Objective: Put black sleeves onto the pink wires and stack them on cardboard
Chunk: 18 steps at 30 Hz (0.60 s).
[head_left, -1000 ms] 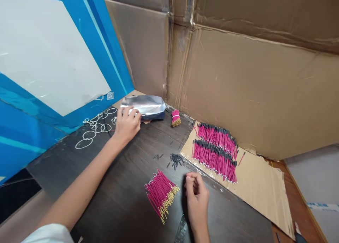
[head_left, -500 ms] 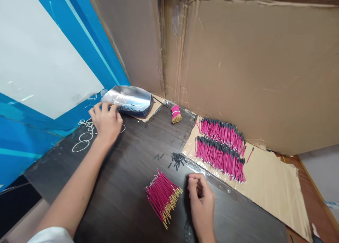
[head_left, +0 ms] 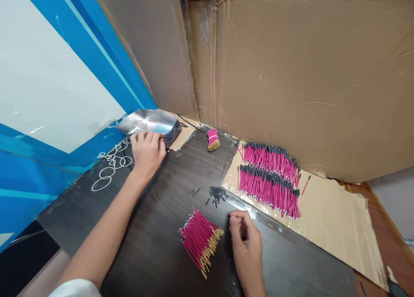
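My left hand [head_left: 147, 154] is at the near edge of a shiny silver pouch [head_left: 152, 120], with its fingers curled over that edge and the fingertips hidden. Loosely curled, my right hand [head_left: 246, 245] rests on the dark table, thumb against the index finger, and nothing shows in it. Just left of it lies a fanned pile of magenta wires [head_left: 201, 241] with gold pins at one end and silver tips at the other. Small black sleeves [head_left: 217, 194] are scattered beyond that pile.
Two rows of magenta wires with black ends [head_left: 270, 176] lie on a cardboard sheet [head_left: 339, 219] at right. A banded wire bundle [head_left: 213, 140] stands near the cardboard wall [head_left: 291, 73]. White rubber bands [head_left: 106, 173] lie by my left forearm on the table [head_left: 155, 228].
My left hand has moved right along the pouch's near edge, uncovering more rubber bands. The pouch has shifted slightly left and looks flatter. My right hand has stayed in place.
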### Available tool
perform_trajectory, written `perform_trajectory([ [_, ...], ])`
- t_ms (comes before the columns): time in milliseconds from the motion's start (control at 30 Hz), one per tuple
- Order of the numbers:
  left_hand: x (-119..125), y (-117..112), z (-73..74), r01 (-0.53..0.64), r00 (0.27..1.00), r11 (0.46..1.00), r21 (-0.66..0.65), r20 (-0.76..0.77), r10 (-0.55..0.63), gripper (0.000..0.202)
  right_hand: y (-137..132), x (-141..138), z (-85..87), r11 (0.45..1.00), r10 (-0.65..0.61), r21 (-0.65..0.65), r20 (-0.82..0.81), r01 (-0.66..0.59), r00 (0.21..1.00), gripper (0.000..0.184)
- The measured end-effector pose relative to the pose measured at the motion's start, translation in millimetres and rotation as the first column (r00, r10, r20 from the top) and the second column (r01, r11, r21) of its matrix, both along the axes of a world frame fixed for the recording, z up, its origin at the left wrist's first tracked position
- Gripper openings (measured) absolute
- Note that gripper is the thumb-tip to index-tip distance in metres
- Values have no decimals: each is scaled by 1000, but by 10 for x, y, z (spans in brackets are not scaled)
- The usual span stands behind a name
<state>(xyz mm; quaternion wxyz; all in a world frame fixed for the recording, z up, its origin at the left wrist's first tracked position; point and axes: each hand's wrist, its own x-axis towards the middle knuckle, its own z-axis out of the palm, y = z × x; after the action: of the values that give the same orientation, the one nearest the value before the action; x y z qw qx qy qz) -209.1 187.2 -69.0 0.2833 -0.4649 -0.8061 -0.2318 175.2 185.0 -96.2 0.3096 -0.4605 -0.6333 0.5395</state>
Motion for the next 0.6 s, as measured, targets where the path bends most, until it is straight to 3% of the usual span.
perform_trajectory([
  [133, -127, -91, 1, -82, 997, 996, 43, -1, 82, 25, 2, -8, -3, 1000, 1, -4, 9, -1, 1000, 37],
  [300, -67, 8, -46, -38, 998, 999, 10, -41, 39, 30, 11, -7, -16, 1000, 6, -12, 25, -6, 1000, 38],
  [400, 135, 225, -59, 102, 992, 992, -75, -67, -108, 30, 14, 3, -38, 1000, 13, -12, 32, -13, 999, 38],
  [467, 299, 438, -67, 237, 970, 959, -157, -17, -242, 29, 16, 12, -58, 1000, 14, -11, 40, -14, 999, 39],
  [600, 527, 913, -91, 281, 959, 929, -239, 97, -265, 31, 20, 21, -77, 1000, 14, -9, 42, -14, 999, 40],
])
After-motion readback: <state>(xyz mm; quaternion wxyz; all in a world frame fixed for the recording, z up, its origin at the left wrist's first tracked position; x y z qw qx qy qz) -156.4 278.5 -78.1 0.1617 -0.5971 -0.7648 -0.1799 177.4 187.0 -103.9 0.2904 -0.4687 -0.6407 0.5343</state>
